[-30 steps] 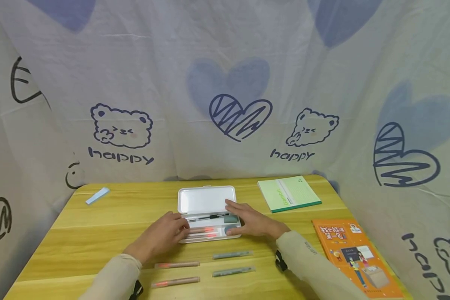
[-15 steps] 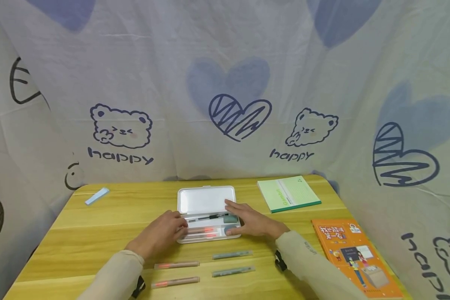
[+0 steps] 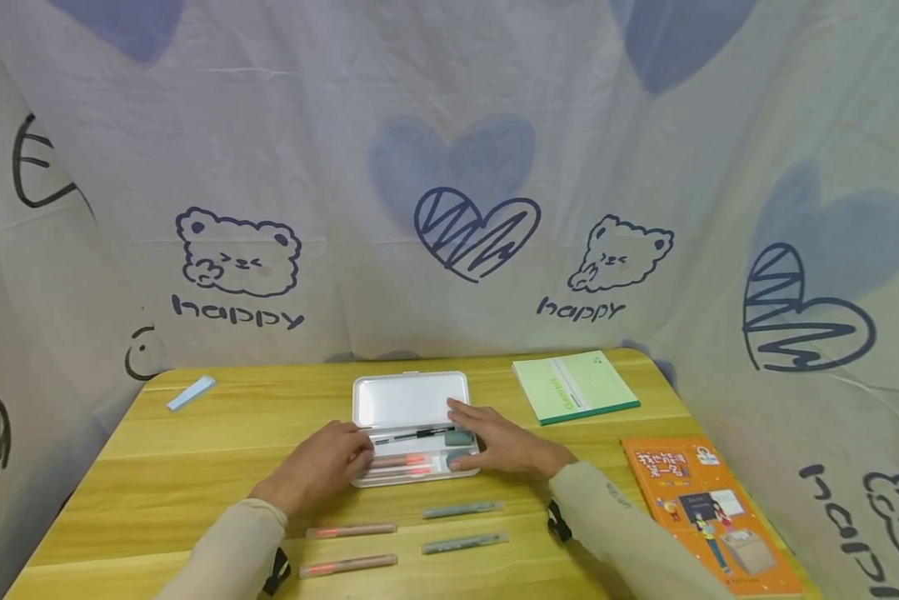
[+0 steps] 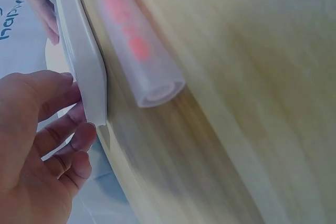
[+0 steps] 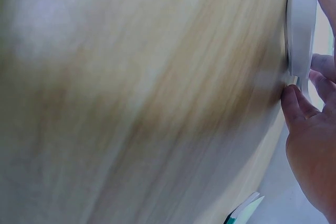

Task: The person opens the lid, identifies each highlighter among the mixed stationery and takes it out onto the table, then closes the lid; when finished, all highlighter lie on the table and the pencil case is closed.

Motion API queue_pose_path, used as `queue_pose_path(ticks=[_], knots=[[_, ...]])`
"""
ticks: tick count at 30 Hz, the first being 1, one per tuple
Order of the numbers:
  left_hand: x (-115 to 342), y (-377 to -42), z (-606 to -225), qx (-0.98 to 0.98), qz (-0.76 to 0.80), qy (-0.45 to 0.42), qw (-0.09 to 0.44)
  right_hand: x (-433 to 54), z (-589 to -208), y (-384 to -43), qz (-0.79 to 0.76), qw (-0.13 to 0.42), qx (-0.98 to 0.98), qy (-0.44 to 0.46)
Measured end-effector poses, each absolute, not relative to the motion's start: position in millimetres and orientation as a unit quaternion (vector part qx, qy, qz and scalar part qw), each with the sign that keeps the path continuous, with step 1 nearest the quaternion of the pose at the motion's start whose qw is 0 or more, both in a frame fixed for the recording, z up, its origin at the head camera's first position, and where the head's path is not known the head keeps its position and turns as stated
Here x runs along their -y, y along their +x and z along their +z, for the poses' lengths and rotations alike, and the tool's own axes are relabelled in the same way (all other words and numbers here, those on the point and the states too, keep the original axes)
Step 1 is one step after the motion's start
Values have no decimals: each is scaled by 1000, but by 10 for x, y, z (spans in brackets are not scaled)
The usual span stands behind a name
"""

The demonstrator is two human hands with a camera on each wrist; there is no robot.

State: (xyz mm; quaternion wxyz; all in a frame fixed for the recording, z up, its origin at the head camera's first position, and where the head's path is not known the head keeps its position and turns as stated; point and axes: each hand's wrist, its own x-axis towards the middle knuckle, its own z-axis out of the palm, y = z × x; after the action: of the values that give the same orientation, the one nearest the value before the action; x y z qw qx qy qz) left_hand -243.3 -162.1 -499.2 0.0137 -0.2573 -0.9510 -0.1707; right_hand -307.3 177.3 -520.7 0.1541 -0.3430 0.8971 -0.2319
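A white pencil case lies with its lid swung back, between both hands in the head view. My left hand grips its left end; the left wrist view shows the thumb and curled fingers at the case's edge. At the right end, my right hand holds the case, thumb over the front rim and index finger against the lid. Inside are a black-and-clear pen, a grey-green block, slim tubes with red marks and a dark round piece, partly hidden by the right thumb.
Two slim clear tubes with red marks and two grey ones lie in front of the case. A green notebook and an orange book are on the right, a pale blue strip at back left.
The left hand and forearm have shifted very slightly; both hands stay at the ends of the pencil case. The whole head view drifts a little leftward. The case's contents look the same.
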Motion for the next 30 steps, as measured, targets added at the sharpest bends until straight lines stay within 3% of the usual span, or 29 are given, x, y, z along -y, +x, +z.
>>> queue_pose_path(ticks=[8,19,30], knots=[[1640,-2471,-5021,948,-160,-275,7,-1772,-5200,-3076,-227,155,-898,-344],[1627,-2413,-4981,937,-106,-320,87,-1780,-5211,-3084,-227,152,-898,-344],[1512,-2304,-4994,943,-54,-310,108,-1780,-5233,-3104,-222,150,-898,-350]])
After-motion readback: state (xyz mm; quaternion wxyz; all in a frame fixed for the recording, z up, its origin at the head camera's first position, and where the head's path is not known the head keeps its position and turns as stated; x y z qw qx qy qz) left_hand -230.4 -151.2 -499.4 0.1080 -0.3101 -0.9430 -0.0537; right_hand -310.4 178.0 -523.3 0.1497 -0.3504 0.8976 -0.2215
